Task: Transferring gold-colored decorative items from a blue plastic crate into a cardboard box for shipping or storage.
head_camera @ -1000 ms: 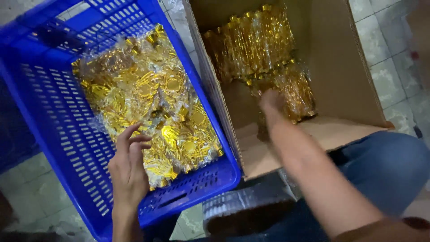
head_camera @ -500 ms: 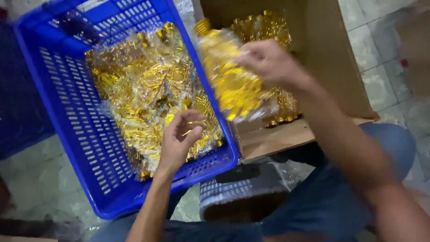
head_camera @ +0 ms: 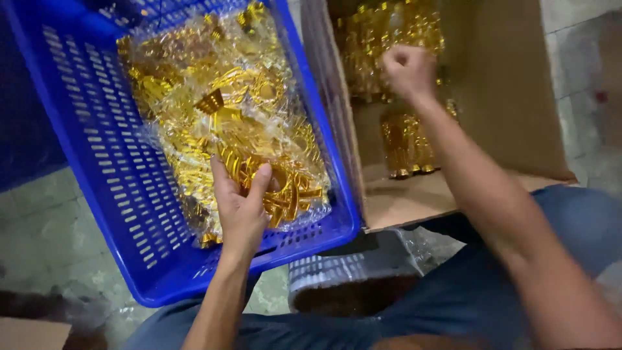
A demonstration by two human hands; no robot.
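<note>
Tiled floor (head_camera: 39, 220): blue crate (head_camera: 97, 142), cardboard box (head_camera: 512, 97) hold gold packets (head_camera: 227, 110) (plastic-wrapped).

Lots cut off or hidden here
Crate (head_camera: 97, 162) and box (head_camera: 518, 97) run off the top edge; right hand (head_camera: 408, 68) is fisted, so can't tell if it's gripping anything.

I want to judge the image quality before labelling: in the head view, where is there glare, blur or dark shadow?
Head view: strong glare on the clear-wrapped gold pieces in the blue crate; the gold bundles deep in the cardboard box look soft and dim; the right hand is slightly blurred, the left hand sharper; the floor at the left lies in shadow.
</note>
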